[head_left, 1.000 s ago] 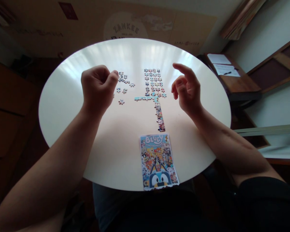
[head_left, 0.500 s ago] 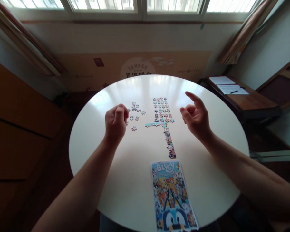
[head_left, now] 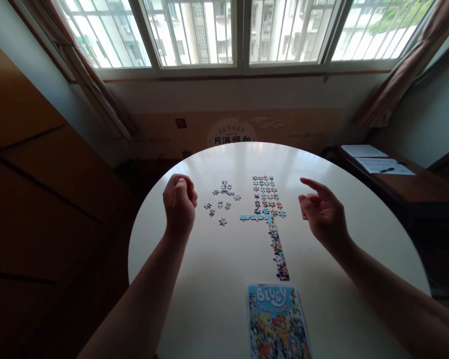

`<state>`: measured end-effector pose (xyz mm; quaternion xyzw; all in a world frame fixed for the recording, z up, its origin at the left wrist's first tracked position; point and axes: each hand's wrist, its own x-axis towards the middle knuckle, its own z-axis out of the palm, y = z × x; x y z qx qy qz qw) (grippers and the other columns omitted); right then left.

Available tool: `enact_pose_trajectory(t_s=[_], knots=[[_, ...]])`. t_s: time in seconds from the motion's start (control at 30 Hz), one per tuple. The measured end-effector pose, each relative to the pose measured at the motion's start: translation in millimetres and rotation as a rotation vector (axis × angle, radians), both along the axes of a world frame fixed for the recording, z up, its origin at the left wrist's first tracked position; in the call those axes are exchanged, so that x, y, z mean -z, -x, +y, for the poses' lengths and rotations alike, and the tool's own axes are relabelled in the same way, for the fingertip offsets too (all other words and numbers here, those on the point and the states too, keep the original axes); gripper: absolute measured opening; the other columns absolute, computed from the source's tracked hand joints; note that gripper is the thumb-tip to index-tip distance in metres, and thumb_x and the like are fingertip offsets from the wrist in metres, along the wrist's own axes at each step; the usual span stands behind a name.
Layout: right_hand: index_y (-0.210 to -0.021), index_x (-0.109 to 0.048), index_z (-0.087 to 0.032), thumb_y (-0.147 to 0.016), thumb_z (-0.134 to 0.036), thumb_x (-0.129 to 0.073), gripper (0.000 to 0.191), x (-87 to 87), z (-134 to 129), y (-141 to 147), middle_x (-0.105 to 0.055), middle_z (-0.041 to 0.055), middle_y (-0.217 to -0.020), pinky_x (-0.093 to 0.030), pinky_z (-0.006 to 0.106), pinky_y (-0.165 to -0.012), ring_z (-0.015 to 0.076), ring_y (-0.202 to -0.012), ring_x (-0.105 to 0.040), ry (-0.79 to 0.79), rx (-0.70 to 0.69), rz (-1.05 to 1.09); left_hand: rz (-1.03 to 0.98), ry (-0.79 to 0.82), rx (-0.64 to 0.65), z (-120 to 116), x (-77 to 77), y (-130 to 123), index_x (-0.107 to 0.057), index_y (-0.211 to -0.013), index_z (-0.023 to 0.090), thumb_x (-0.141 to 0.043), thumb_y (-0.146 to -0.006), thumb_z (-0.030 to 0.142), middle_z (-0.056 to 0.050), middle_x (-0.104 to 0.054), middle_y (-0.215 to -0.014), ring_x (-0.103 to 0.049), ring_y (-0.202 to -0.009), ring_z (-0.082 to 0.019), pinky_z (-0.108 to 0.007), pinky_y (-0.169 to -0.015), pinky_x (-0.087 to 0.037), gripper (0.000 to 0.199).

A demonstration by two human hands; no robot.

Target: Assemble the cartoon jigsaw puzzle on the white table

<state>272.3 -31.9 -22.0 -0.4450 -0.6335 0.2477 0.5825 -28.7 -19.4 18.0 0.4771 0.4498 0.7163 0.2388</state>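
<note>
My left hand (head_left: 179,204) is closed in a fist above the left part of the table, with nothing showing in it. Right of it lie scattered jigsaw puzzle pieces (head_left: 223,222). My right hand (head_left: 324,212) hovers over the table's right side, index finger stretched out and the other fingers curled, with no piece visible in it. Between the hands are loose pieces in rows (head_left: 266,189). Just below them runs a joined light-blue strip (head_left: 252,217), meeting a joined multicoloured strip (head_left: 279,249) that extends toward me. Neither hand touches a piece.
A picture sheet lettered "Bluey" (head_left: 279,319) lies at the near side of the round white table (head_left: 205,304). At the right, a brown side table (head_left: 426,187) holds papers (head_left: 385,166) and a pen. Windows and curtains are beyond.
My view has tilted up and shifted left, so more window shows and the table sits lower. Both hands keep nearly the same poses; the puzzle pieces look unmoved.
</note>
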Motion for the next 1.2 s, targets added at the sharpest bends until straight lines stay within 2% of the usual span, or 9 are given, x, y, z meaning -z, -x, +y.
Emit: enact_pose_trajectory(t_s=[0.27, 0.47, 0.63, 0.77, 0.87, 1.03, 1.2], knots=[[-0.129, -0.064, -0.021, -0.094, -0.030, -0.062, 0.036, 7.8, 3, -3, -0.051, -0.0059, -0.058, -0.039, 0.024, -0.046, 0.0103, -0.048, -0.045, 0.078, -0.076, 0.003, 0.050, 0.073, 0.016, 0, 4.1, 2, -0.049, -0.070, 0.021, -0.044, -0.094, 0.027, 0.005, -0.041, -0.055, -0.035, -0.043, -0.009, -0.020, -0.038, -0.023, 0.024], [-0.114, -0.071, -0.018, -0.094, -0.032, -0.060, 0.027, 9.8, 5, -4, -0.047, -0.0048, -0.056, -0.032, 0.025, -0.045, 0.0106, -0.048, -0.040, 0.142, -0.127, -0.075, 0.186, 0.108, -0.091, 12, 12.3, 12, -0.043, -0.062, 0.021, -0.043, -0.089, 0.023, 0.003, -0.043, -0.058, -0.039, -0.051, -0.012, -0.025, -0.048, -0.032, 0.027], [-0.108, -0.073, -0.017, -0.092, -0.032, -0.060, 0.026, 9.4, 6, -2, -0.047, -0.0044, -0.054, -0.030, 0.025, -0.045, 0.0107, -0.047, -0.039, 0.140, -0.138, -0.064, 0.201, 0.230, -0.185, 30, 31.6, 24, -0.047, -0.063, 0.022, -0.042, -0.087, 0.027, 0.001, -0.048, -0.061, -0.044, -0.060, -0.015, -0.027, -0.056, -0.036, 0.025], [-0.105, -0.074, -0.016, -0.090, -0.031, -0.060, 0.025, 8.1, 8, -1, -0.046, -0.0046, -0.053, -0.029, 0.025, -0.045, 0.0104, -0.047, -0.039, 0.145, -0.136, -0.035, 0.275, 0.400, -0.194, 41, 52.0, 28, -0.054, -0.066, 0.022, -0.045, -0.084, 0.032, 0.000, -0.056, -0.067, -0.051, -0.068, -0.017, -0.029, -0.065, -0.041, 0.023], [-0.104, -0.074, -0.015, -0.090, -0.031, -0.060, 0.025, 9.7, 11, -2, -0.045, -0.0049, -0.053, -0.029, 0.025, -0.046, 0.0103, -0.048, -0.039, 0.163, -0.133, -0.014, 0.271, 0.481, -0.203, 47, 61.4, 29, -0.057, -0.068, 0.021, -0.045, -0.081, 0.035, -0.003, -0.063, -0.073, -0.056, -0.072, -0.019, -0.029, -0.067, -0.044, 0.023], [-0.103, -0.074, -0.014, -0.090, -0.030, -0.059, 0.025, 12.5, 15, -5, -0.047, -0.0044, -0.054, -0.030, 0.025, -0.046, 0.0103, -0.048, -0.040, 0.162, -0.133, 0.009, 0.326, 0.606, -0.199, 55, 61.2, 31, -0.063, -0.075, 0.021, -0.053, -0.077, 0.035, -0.003, -0.067, -0.075, -0.060, -0.075, -0.021, -0.031, -0.069, -0.045, 0.017], [-0.099, -0.074, -0.015, -0.087, -0.029, -0.060, 0.023, 11.6, 14, -4, -0.050, -0.0032, -0.057, -0.030, 0.025, -0.045, 0.0097, -0.048, -0.041, 0.151, -0.141, 0.020, 0.355, 0.720, -0.155, 83, 51.9, 36, -0.065, -0.074, 0.019, -0.061, -0.070, 0.028, -0.006, -0.068, -0.073, -0.062, -0.069, -0.022, -0.032, -0.063, -0.047, 0.011]])
